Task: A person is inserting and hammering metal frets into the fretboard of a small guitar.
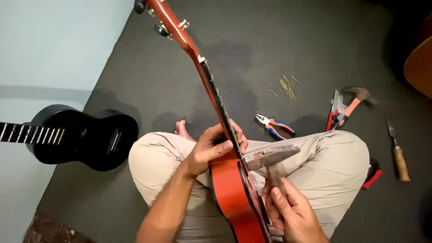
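Note:
A red-orange guitar (231,191) stands on edge across my lap, its neck (211,90) running up to the headstock at the top. My left hand (211,146) wraps around the neck where it joins the body. My right hand (290,211) grips the wooden handle of a rusty hammer (270,157). The hammer's head rests against the fretboard edge beside my left fingers.
A black guitar (81,137) lies at the left. On the dark mat sit blue-orange pliers (275,126), a scatter of thin brass fret wires (285,85), an orange-handled hammer (355,101) with cutters, a wooden-handled chisel (398,155) and another guitar body (420,63) at right.

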